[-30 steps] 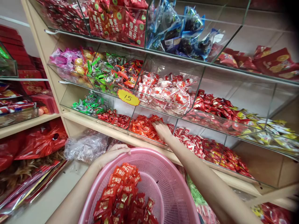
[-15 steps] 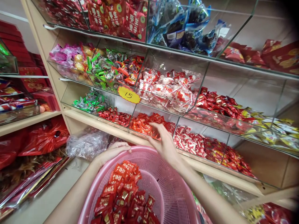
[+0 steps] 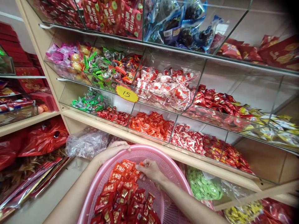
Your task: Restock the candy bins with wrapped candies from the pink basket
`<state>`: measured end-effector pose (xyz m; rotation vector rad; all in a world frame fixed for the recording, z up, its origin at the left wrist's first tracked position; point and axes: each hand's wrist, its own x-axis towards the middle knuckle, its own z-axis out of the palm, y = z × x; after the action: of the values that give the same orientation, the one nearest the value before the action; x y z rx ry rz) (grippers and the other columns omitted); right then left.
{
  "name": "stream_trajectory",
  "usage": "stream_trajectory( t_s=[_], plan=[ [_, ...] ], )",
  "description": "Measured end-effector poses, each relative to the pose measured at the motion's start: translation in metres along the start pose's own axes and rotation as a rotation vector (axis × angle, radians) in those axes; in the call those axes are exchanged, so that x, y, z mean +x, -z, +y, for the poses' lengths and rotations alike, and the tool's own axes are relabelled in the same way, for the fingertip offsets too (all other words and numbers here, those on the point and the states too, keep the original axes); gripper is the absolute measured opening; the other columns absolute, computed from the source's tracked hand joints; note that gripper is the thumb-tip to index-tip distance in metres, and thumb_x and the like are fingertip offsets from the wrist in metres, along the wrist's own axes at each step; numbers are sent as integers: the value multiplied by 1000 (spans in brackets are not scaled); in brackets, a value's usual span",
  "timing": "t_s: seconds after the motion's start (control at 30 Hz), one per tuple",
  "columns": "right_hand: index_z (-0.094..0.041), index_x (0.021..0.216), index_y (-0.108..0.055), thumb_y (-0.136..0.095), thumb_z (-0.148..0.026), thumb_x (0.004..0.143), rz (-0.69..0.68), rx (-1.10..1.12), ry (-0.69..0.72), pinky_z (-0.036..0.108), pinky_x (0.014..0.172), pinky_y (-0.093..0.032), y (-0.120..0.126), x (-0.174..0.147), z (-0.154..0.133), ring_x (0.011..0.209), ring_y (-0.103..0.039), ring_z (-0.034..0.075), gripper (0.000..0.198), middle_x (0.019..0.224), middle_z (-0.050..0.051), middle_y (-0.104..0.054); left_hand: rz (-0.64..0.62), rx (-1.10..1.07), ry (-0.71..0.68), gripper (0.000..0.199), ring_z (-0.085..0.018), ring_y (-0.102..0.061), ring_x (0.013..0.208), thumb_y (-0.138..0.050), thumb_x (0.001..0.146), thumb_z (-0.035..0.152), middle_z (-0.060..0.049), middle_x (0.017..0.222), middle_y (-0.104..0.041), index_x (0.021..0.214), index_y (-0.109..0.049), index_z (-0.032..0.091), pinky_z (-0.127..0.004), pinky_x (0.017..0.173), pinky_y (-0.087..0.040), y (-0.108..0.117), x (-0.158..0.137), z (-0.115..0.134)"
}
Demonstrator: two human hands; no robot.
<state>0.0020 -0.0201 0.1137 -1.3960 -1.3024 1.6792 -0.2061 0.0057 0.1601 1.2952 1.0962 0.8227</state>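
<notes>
Right grip now in basket, pinching candy

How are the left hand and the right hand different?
The left hand grips the edge of the pink basket, but the right hand is inside it, over the candies.
The left hand shows no candy, while the right hand has a red packet at its fingertips.
Both hands are bare.

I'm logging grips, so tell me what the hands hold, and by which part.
The left hand holds the basket by its far-left rim. The right hand seems to pinch a red packet; by which part, I cannot tell.
</notes>
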Motion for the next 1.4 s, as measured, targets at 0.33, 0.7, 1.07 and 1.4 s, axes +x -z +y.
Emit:
stream_trajectory(
  t_s=[0.33, 0.7, 1.07, 1.4],
  plan=[
    [-21, 60, -42, -72, -57, 49, 23, -134, 49, 19, 35, -26, -11, 6, 11, 33, -42, 7, 48, 35, -8, -49, -19, 25, -32, 30, -14, -54, 77, -60, 71, 45, 0, 78, -62, 74, -64, 15, -22, 74, -39, 1, 2, 0],
    [-19, 57, -49, -63, -50, 66, 15, -244, 152, 21, 40, -28, -7, 3, 16, 37, -42, 8, 35, 40, -6, -48, -18, 35, -22, 27, -13, -53, 76, -59, 72, 42, 0, 78, -61, 73, -64, 15, -22, 72, -38, 1, 0, 3],
    [-19, 69, -60, -62, -31, 74, 227, -750, 392, 21, 59, -37, -2, -6, 8, 68, -55, 13, 13, 72, 0, -64, -7, -21, 6, 30, -12, -52, 69, -59, 73, 44, 0, 76, -60, 79, -63, 15, -20, 64, -38, 5, 3, -10],
    [-18, 93, -60, -45, -20, 86, 447, -1088, 769, 23, 66, -38, 48, 12, -129, 77, -56, 14, 17, 90, 4, -62, -19, -60, 12, 26, -11, -51, 68, -60, 73, 41, 0, 73, -59, 76, -63, 15, -20, 63, -38, 0, -2, -2]
  ],
)
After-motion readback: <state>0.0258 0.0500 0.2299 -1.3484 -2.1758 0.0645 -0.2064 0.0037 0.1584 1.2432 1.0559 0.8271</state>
